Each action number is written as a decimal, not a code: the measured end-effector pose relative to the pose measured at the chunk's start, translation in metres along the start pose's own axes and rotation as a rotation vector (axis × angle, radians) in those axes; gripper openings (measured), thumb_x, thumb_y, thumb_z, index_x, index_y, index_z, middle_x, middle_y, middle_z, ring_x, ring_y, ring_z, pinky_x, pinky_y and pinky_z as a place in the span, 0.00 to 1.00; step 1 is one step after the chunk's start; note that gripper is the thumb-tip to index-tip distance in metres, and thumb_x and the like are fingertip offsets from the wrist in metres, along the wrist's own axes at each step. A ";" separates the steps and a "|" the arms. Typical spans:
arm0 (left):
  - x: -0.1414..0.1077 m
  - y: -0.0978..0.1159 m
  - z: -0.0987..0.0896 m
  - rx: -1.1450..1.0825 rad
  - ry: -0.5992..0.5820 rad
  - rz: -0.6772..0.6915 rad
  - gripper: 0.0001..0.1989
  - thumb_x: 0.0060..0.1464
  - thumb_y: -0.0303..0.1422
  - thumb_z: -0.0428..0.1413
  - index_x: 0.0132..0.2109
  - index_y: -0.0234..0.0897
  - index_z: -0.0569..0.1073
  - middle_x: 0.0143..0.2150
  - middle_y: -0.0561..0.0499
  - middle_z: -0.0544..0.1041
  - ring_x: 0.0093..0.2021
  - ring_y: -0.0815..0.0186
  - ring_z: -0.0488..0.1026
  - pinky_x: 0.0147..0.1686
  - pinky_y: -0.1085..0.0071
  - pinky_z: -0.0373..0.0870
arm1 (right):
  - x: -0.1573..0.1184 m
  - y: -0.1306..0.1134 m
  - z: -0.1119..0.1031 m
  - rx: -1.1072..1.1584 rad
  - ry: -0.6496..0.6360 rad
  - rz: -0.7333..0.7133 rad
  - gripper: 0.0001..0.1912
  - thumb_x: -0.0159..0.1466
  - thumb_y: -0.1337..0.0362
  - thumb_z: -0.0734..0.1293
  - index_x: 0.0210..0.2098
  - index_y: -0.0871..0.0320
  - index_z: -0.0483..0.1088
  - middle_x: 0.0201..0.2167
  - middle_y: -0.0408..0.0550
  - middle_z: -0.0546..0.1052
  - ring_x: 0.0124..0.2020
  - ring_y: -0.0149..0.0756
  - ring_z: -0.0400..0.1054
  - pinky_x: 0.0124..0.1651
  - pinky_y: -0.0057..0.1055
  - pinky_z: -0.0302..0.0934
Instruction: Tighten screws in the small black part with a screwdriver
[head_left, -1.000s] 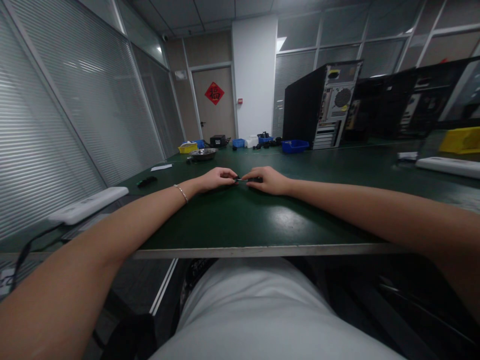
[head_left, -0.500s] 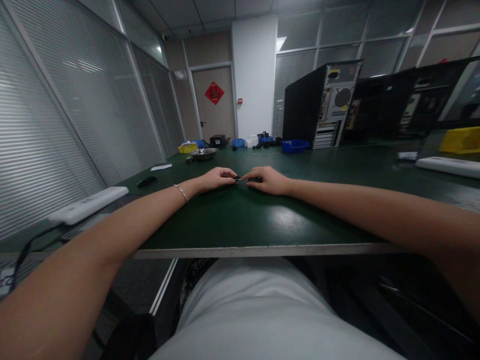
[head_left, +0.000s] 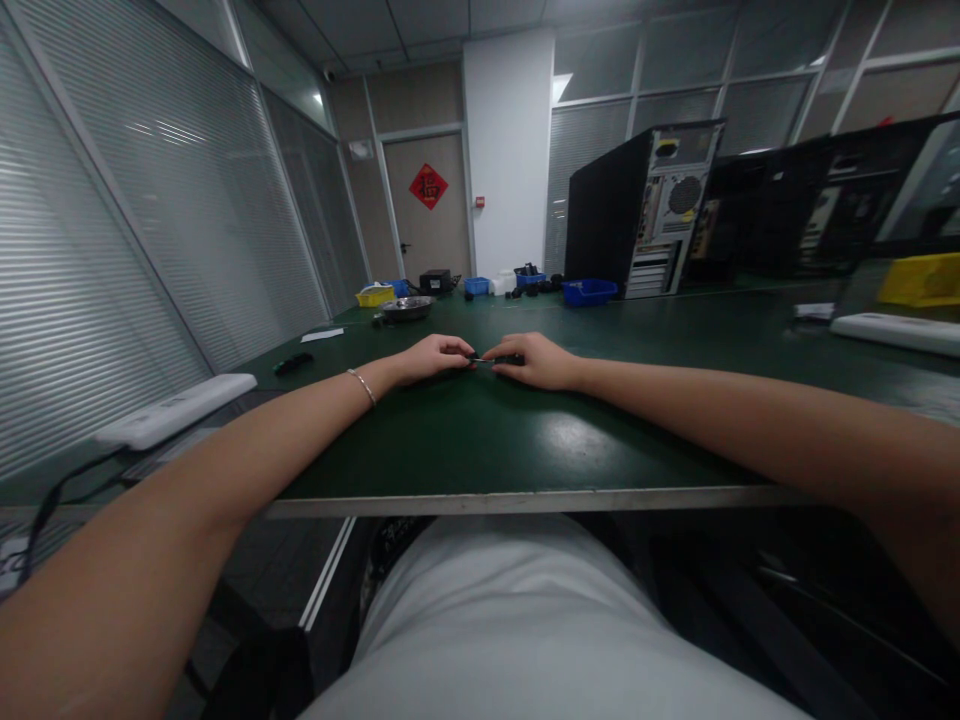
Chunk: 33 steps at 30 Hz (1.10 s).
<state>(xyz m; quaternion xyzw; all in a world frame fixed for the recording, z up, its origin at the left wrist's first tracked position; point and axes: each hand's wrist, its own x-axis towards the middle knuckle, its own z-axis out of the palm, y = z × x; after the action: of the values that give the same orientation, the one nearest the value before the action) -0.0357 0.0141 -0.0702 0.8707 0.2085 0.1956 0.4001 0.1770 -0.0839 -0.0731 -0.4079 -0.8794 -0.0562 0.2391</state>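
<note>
Over the green table, my left hand pinches a small dark piece between thumb and fingers. Facing it from the right, my right hand is closed around a thin tool with a dark handle and a slim metal shaft. The shaft points left and its tip meets the small dark piece. The piece is mostly hidden by my left fingertips, so its shape cannot be made out.
A metal bowl stands beyond my hands, with a blue tray and a black computer tower to the right. A dark green object and a white power strip lie left. Another white strip is right.
</note>
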 end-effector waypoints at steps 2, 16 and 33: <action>-0.001 0.001 0.000 0.007 -0.003 0.004 0.19 0.44 0.38 0.58 0.43 0.33 0.72 0.41 0.47 0.76 0.43 0.62 0.70 0.47 0.63 0.62 | 0.000 0.000 0.000 0.000 -0.004 0.000 0.16 0.60 0.63 0.63 0.48 0.57 0.70 0.35 0.49 0.73 0.34 0.34 0.66 0.38 0.28 0.57; -0.002 0.004 0.001 -0.040 -0.028 -0.005 0.20 0.44 0.38 0.58 0.44 0.33 0.72 0.41 0.47 0.76 0.44 0.61 0.70 0.48 0.62 0.61 | 0.000 0.000 0.000 0.001 0.002 0.003 0.16 0.60 0.64 0.63 0.47 0.56 0.70 0.35 0.48 0.73 0.34 0.35 0.66 0.37 0.28 0.57; -0.002 -0.001 -0.001 -0.062 -0.067 0.026 0.21 0.46 0.39 0.58 0.47 0.35 0.72 0.44 0.47 0.75 0.46 0.61 0.69 0.49 0.63 0.61 | 0.000 0.002 0.000 0.134 -0.002 0.071 0.16 0.59 0.64 0.63 0.47 0.58 0.70 0.41 0.48 0.74 0.40 0.36 0.67 0.42 0.30 0.59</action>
<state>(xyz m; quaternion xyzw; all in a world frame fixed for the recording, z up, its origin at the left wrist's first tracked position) -0.0379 0.0145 -0.0702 0.8666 0.1773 0.1778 0.4313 0.1785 -0.0828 -0.0731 -0.4220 -0.8664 0.0117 0.2666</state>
